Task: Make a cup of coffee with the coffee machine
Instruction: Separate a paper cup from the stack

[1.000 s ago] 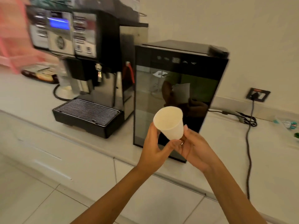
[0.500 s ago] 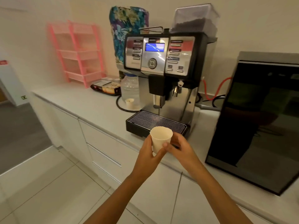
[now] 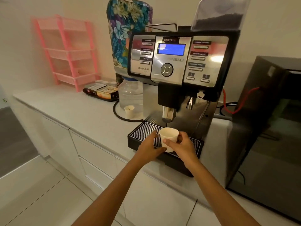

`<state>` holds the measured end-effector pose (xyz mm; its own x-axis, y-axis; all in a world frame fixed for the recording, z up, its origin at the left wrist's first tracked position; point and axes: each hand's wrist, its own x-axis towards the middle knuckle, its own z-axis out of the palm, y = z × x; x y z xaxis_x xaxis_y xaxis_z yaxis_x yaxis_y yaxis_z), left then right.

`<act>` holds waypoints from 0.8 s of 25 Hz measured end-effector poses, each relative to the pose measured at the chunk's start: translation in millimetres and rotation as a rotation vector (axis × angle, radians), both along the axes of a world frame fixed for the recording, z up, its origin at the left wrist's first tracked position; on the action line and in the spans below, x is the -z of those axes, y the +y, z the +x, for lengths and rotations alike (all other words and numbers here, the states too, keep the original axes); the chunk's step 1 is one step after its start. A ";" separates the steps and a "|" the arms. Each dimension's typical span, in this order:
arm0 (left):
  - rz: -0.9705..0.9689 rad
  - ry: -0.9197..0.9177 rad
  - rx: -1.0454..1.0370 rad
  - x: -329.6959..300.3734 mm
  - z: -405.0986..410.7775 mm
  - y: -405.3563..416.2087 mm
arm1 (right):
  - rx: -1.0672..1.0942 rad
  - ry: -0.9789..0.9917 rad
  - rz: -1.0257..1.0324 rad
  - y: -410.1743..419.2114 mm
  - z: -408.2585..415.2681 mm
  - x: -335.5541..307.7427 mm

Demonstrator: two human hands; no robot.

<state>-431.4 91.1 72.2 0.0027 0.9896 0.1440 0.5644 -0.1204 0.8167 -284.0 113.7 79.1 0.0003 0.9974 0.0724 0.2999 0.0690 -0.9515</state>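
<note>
Paper cup (image 3: 168,139) upright, mouth up, both hands (image 3: 166,146) gripping, above drip grate (image 3: 143,130)

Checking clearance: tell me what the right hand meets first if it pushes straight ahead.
Likely the coffee machine's front panel behind the drip tray grille; the right hand and paper cup point there, though depth is unclear.

Lower part of paper cup (image 3: 168,137) was hidden behind right hand (image 3: 183,146) thumb and left hand (image 3: 149,148) fingers; whether its base touched drip tray (image 3: 143,128) could not be told. Button labels on coffee machine (image 3: 177,62) were blurred, unreadable. Bean hopper (image 3: 218,13) top was cut off by upper edge. Dark cabinet (image 3: 268,128) at counter's right end was cut off by right edge. Pink rack (image 3: 68,51) was blurred. Contents of small cup (image 3: 129,110) by water bottle (image 3: 130,93) were too small to tell.
</note>
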 end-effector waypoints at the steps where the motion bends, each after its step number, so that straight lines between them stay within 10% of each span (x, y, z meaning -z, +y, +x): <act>1: -0.006 0.022 -0.010 -0.4 -2.9 13.3 | 0.016 -0.008 -0.003 11.7 -1.9 0.8; 20: 0.024 0.227 0.070 16.1 -37.4 97.9 | 0.256 -0.049 0.018 59.4 -21.6 12.9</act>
<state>-468.8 188.9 56.1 0.1058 0.9822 0.1554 0.7229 -0.1833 0.6662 -305.6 173.1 66.2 0.2491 0.9637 0.0961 0.3551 0.0014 -0.9348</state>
